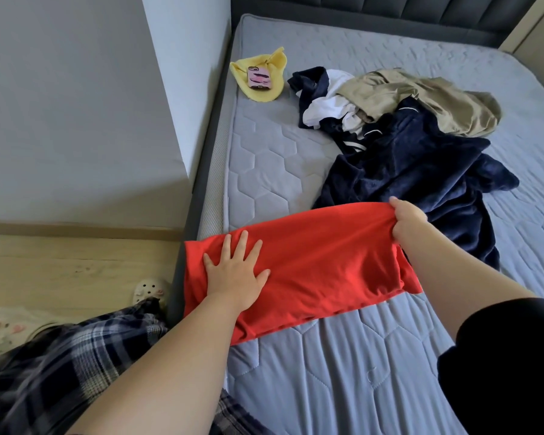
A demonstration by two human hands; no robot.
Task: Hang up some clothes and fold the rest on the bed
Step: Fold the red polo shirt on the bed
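Head view: plaid trousers (60, 365) are seen nearest, at lower left, and a black sleeve (500, 356) at lower right. 2 bare forearms are extended over the bed (343, 372).

The red garment (321, 265) is spread across the near part of the mattress, its left end reaching the bed's left edge. The left hand (236, 271) is laid flat on the left half of it, fingers straight and spread, palm pressed down; nothing is gripped. The right hand (409, 222) is closed round the garment's far right edge, fingers curled and fabric bunched in the fist; that edge is raised off the mattress.

On the floor (60, 268) to the left, a pale clog (148, 288) is noted just beside the bed frame.

Beyond the right hand, a navy garment (405, 177) lies crumpled at mid-bed, its near end close to the raised red edge. A white garment (330, 105) and a khaki garment (421, 98) are heaped on its far part.

Further left, near the mattress edge, a yellow cloth (264, 86) is recorded, with a phone (259, 77) in a pink case lying on it. A dark padded headboard (390, 17) closes the far end.
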